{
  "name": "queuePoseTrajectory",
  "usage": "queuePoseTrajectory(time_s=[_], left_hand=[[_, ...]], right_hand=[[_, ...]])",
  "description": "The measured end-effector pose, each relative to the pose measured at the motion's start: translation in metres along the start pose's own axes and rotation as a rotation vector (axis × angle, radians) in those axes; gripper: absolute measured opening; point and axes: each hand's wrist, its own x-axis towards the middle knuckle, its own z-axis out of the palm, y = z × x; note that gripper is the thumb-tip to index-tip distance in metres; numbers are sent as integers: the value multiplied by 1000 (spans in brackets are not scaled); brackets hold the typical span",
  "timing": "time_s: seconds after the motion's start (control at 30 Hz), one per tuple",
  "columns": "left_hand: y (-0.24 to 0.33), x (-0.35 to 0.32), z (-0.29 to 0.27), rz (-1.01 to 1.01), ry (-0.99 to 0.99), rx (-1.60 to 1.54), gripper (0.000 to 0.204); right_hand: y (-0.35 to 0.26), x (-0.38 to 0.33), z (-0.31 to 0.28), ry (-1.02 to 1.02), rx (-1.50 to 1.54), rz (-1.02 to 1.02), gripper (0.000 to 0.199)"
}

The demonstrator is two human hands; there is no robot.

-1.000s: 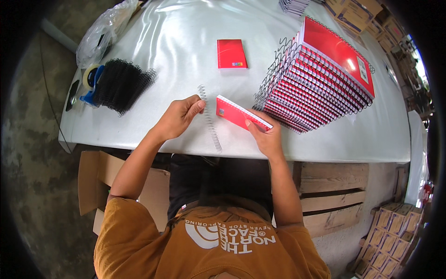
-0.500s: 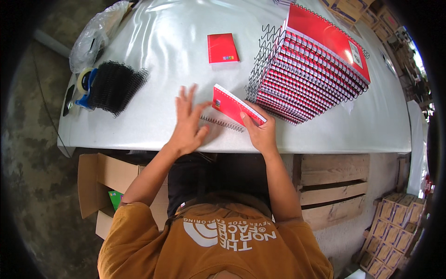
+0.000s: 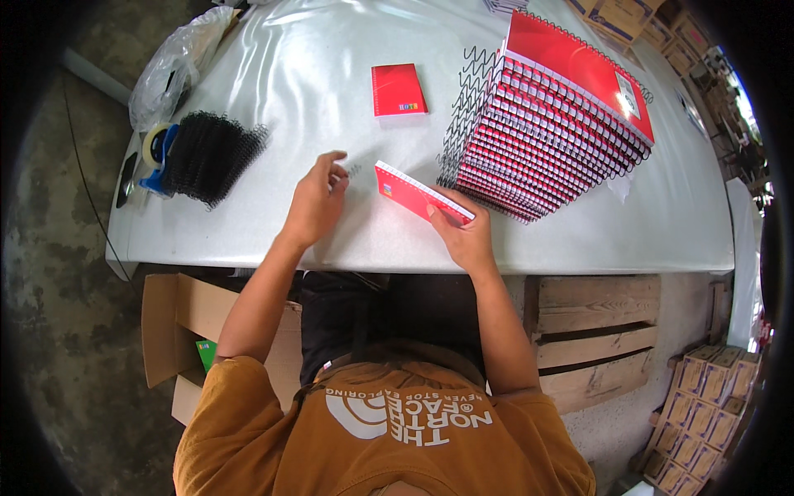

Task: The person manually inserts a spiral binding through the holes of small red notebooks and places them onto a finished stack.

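My right hand (image 3: 465, 236) grips a small red notebook (image 3: 405, 194) by its right end. The notebook is tilted, with a row of punched holes along its upper edge. To its left, my left hand (image 3: 318, 198) has its fingers curled in a pinch. A short bit of dark spiral coil (image 3: 354, 171) pokes out beside those fingertips, blurred; the rest of the coil is hidden. Farther back, another small red notebook (image 3: 399, 90) lies flat on the table.
A tall stack of red spiral notebooks (image 3: 550, 132) rises at the right. Leftward on the white table (image 3: 207, 244) are black coils (image 3: 211, 157), a blue tape dispenser (image 3: 157, 161) and a clear plastic bag (image 3: 174, 66). An open cardboard box (image 3: 198, 298) stands below the edge.
The coil that lay below the notebook has left that spot, and a coil end shows at my left hand. That hand has drawn left and its fingers have closed. The right hand stays.
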Motion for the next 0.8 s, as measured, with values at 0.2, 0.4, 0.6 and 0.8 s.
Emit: queuePoseTrajectory(time_s=[0.2, 0.4, 0.6, 0.8], left_hand=[[27, 4, -23, -157, -270, -294, 49], [23, 12, -12, 27, -285, -7, 52], [25, 30, -19, -36, -403, -378, 27], [34, 39, -44, -126, -594, -364, 27]], right_hand=[[2, 0, -2, 7, -17, 28, 23], [2, 1, -3, -44, -37, 15, 25], [-2, 2, -3, -145, -28, -23, 26], [1, 2, -1, -80, -22, -48, 26]])
